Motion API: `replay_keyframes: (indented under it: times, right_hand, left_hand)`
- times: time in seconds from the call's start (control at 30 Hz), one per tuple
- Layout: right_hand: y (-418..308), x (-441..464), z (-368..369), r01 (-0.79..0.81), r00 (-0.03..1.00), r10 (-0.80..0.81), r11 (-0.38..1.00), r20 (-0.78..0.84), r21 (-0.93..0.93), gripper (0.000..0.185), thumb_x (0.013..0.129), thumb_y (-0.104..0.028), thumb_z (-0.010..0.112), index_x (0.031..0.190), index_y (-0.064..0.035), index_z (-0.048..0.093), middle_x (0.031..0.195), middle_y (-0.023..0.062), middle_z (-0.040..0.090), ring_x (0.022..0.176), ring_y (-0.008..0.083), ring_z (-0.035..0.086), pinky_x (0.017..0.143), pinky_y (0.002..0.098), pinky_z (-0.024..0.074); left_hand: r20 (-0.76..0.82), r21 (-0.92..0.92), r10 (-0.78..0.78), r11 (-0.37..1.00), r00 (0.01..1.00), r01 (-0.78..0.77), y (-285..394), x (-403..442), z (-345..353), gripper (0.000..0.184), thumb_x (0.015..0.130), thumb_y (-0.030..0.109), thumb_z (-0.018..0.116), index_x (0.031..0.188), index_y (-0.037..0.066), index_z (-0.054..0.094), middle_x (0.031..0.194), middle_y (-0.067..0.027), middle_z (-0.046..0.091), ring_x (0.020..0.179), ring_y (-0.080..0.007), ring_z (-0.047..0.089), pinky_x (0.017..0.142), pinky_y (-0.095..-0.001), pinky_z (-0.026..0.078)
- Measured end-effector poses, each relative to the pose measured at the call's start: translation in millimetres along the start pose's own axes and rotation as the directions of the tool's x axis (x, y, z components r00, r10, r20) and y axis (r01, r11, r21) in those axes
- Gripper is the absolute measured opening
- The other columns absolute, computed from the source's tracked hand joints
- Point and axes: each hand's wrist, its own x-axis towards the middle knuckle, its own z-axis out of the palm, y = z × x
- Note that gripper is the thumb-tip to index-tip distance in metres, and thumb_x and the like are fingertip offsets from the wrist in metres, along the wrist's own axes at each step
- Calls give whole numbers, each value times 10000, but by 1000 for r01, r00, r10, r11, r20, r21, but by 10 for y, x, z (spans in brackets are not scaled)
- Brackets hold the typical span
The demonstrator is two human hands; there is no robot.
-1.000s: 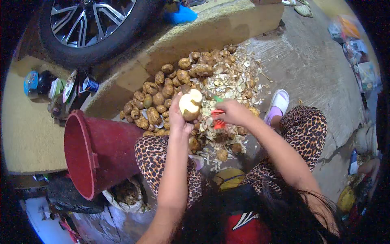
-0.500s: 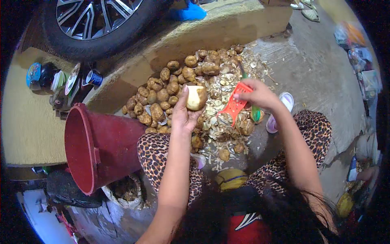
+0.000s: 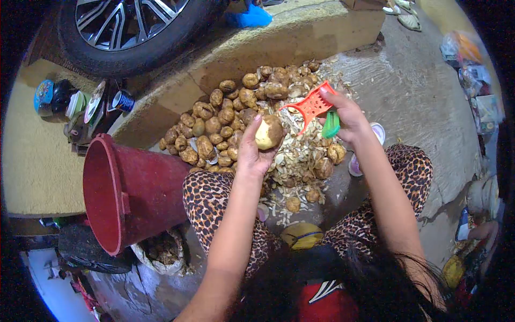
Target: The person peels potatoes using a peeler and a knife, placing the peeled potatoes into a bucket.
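Note:
My left hand (image 3: 256, 150) is closed around a partly peeled potato (image 3: 268, 133), its pale flesh facing my thumb and brown skin on the right. To its right, my right hand (image 3: 346, 118) grips a red-orange peeler (image 3: 313, 107) with holes through its flat body. The peeler's forked end points left toward the potato without touching it. A green handle-like object (image 3: 331, 124) shows below the peeler, against the fingers of the same hand; its kind is unclear. Below both hands lies a heap of unpeeled potatoes (image 3: 214, 126), with pale peelings (image 3: 300, 150) beside it.
A large red bucket (image 3: 155, 185) lies tilted by my left knee, near an open sack (image 3: 161, 255). Behind the potatoes runs a concrete ledge (image 3: 300, 40) with a car wheel (image 3: 129, 27) above it. Bagged items (image 3: 475, 80) stand along the right side.
The potato has turned in my left hand, showing more brown skin. My right hand has rotated, lifting the peeler slightly and bringing the green object into fuller view.

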Motion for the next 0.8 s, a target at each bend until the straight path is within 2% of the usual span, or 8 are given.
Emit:
replay_keyframes:
  times: [0.07,0.2,0.3,0.43,0.47,0.53,0.67,0.8]
  right_hand:
    - [106,42,39,37,997,-41,997,71,61,218,783,-169,647,941,-43,567,861,51,630,734,129,612,637,248,504]
    - [200,-37,214,248,969,-237,939,73,-237,253,724,-143,705,901,-26,569,799,44,624,691,113,597,572,237,497]
    - [260,-25,231,279,960,-250,862,124,-423,257,724,-148,703,902,-22,566,784,40,616,665,111,595,528,236,491]
    - [282,32,183,266,959,-284,911,-11,-316,225,760,-158,662,901,-16,560,785,52,616,645,117,596,495,238,485]
    - [259,64,136,255,962,-272,935,-39,-245,206,772,-148,645,905,-15,561,786,55,617,646,119,598,500,242,489]
    - [178,130,-8,235,965,-244,967,-92,-101,170,795,-128,610,912,-14,562,787,61,621,649,123,600,509,250,496]
    - [102,146,-173,111,984,-136,974,-115,-199,149,806,-101,592,927,-18,566,800,59,625,694,134,607,619,273,507]
    - [169,131,-135,114,987,-128,983,-94,-145,162,805,-120,603,925,-17,564,793,68,625,660,136,610,541,261,510]
  left_hand:
    - [-3,6,-1,1000,1000,1,-31,-2,3,353,790,258,629,1039,42,501,964,-115,586,881,-228,593,777,-382,506]
    - [-28,-10,-28,1000,999,28,-113,28,-8,400,808,323,598,1065,36,490,1005,-129,578,922,-240,581,813,-403,487]
    - [-31,-88,-59,994,998,56,-103,-20,50,422,819,352,554,1071,21,483,1018,-140,572,934,-263,576,832,-424,472]
    - [82,-88,-133,986,988,141,-39,-38,0,386,799,284,517,1060,2,483,1040,-153,561,952,-285,568,852,-442,457]
    - [96,-85,-131,987,987,139,-22,-55,1,337,759,177,518,1039,-9,494,1061,-158,553,970,-293,560,873,-447,447]
    - [177,-10,-110,993,978,114,-22,-32,-63,400,747,171,534,1102,-4,478,1094,-159,542,1020,-296,533,897,-437,424]
    - [287,161,-81,986,954,35,-52,-89,-59,469,703,26,575,1153,-19,449,1106,-149,536,1039,-270,529,878,-377,451]
    - [305,330,-161,943,939,54,-49,-130,-46,515,667,-35,651,1145,1,464,1057,-77,565,970,-183,561,808,-287,485]
